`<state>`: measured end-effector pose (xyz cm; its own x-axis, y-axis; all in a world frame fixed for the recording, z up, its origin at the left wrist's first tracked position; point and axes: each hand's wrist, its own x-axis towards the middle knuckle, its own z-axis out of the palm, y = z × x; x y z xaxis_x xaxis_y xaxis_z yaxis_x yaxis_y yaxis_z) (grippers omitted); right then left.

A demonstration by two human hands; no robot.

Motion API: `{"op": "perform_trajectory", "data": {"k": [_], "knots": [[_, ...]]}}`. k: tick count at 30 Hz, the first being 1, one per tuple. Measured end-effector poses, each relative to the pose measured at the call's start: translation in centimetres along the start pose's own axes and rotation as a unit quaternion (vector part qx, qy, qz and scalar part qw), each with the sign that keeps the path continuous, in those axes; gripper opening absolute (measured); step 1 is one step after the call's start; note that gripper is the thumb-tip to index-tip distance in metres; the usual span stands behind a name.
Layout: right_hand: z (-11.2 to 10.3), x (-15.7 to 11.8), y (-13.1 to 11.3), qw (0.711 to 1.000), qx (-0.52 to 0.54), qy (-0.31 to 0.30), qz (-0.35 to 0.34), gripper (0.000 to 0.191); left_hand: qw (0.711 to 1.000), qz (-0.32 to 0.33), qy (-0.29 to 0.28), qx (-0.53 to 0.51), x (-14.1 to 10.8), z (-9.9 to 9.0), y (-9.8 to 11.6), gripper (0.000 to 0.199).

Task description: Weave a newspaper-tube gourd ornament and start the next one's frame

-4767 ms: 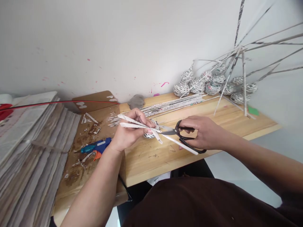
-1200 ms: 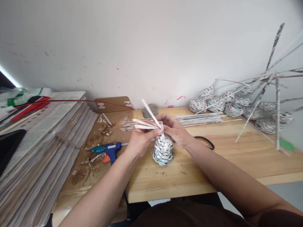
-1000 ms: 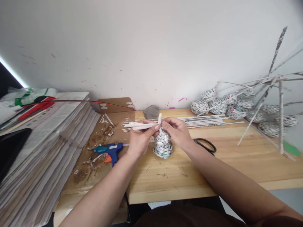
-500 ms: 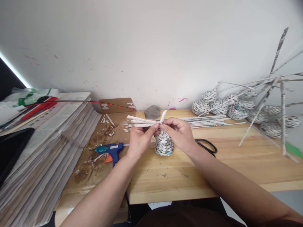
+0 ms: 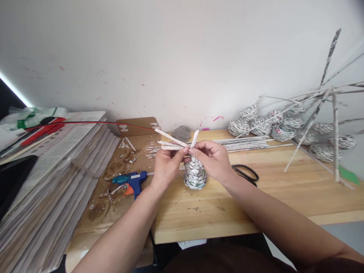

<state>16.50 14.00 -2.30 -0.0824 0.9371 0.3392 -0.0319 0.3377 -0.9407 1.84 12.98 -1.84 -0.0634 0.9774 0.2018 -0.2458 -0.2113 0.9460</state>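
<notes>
A woven newspaper piece [image 5: 195,175], narrow at the top and round at the bottom, stands upright near the middle of the wooden table. Both hands are at its narrow top. My left hand [image 5: 168,163] pinches the base of the paper strips [image 5: 172,138] that stick out to the left, thumb and fingers closed. My right hand [image 5: 214,158] is closed on the top from the right, its thumb tip beside the left thumb. One short strip [image 5: 195,138] points up between the hands. The fingertips partly cover the piece's neck.
A blue glue gun [image 5: 135,181] lies left, beside a tall newspaper stack [image 5: 68,170]. Long paper rods [image 5: 247,144] lie behind the hands. Black-handled scissors [image 5: 247,173] are by the right forearm. More woven pieces [image 5: 261,126] and upright rods [image 5: 335,136] stand at right.
One strip on the left has lifted and spread away from the others below it. The hands keep their grip at the top. The whole view has shifted slightly.
</notes>
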Motion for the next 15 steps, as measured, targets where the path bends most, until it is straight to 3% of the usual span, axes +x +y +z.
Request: {"op": "perform_trajectory", "data": {"k": [7, 15], "knots": [[0.21, 0.04, -0.29, 0.997, 0.065, 0.024, 0.026, 0.026, 0.993, -0.046, -0.027, -0.104, 0.19, -0.09, -0.59, 0.029], [0.29, -0.36, 0.45, 0.999, 0.005, 0.038, -0.038, 0.019, 0.991, -0.084, 0.004, -0.108, -0.17, 0.39, -0.42, 0.028]]}}
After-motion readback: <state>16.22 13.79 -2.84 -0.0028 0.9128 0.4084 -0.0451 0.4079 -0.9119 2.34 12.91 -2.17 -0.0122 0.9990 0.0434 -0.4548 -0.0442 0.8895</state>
